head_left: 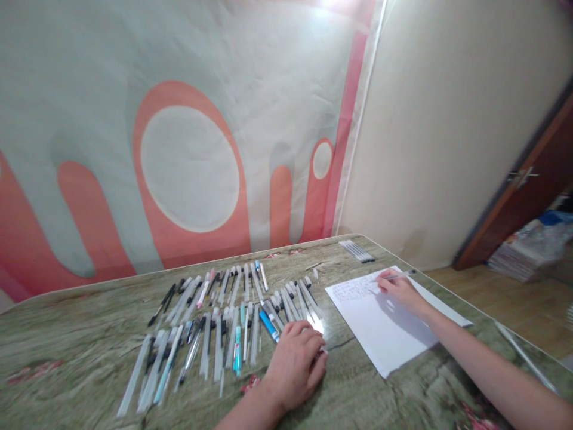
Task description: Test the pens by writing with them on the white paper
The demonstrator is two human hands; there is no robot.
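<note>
My right hand (pixel 400 290) is closed round a slim pen (pixel 405 274) with a clear barrel and a dark end. Its fingertips are over the upper part of a white sheet of paper (pixel 389 340), beside several lines of small dark handwriting. My left hand (pixel 299 357) rests on the table with its fingers curled. A small pale object (pixel 323 350) shows at its fingertips, too little of it to name. Just beyond this hand lie a blue marker (pixel 269 325) and several clear-barrelled pens (pixel 290 303).
Many pens and caps (pixel 218 346) lie in rough rows on the left and middle of the marbled table (pixel 67 334). A neat row of pens (pixel 357 251) sits near the back right edge. A printed cloth (pixel 188 167) hangs behind; a brown door (pixel 514 197) stands at right.
</note>
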